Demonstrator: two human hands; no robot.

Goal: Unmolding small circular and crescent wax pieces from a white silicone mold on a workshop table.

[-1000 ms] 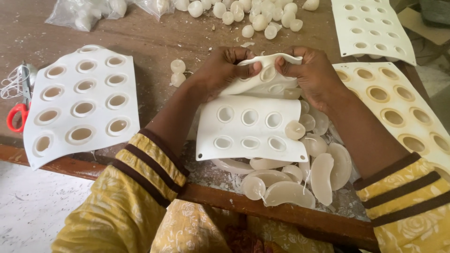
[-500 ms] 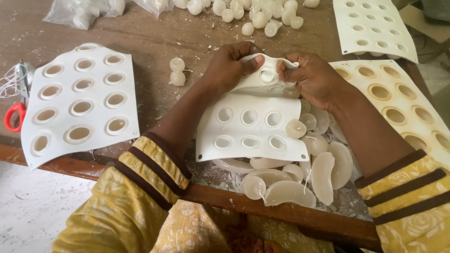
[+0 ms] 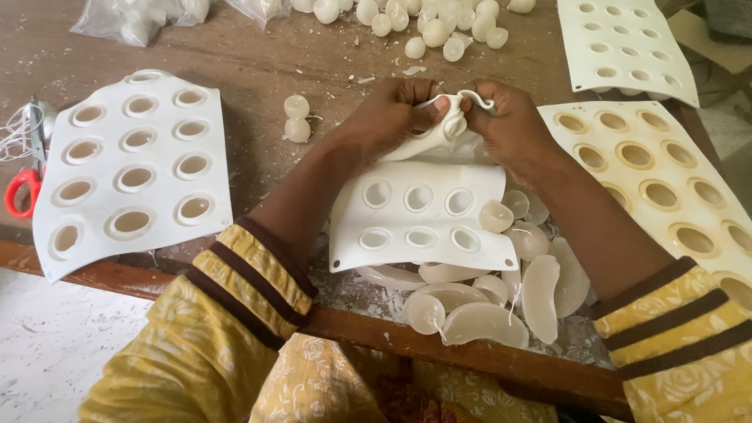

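A worn brown wooden table (image 3: 258,55), dusted with white crumbs, is carrying everything. Both hands, left hand (image 3: 389,116) and right hand (image 3: 513,125), are pinching the folded far edge of a white silicone mold (image 3: 419,211). Pale, probably wax, pieces (image 3: 486,301) are lying beneath the wrists. Red scissors (image 3: 22,188) are resting far left.

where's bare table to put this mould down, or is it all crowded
Bare wood lies between the left mould and the left hand, around two loose balls, and up toward the ball pile. Crowded: cast pieces under the held mould, and trays by the right hand.
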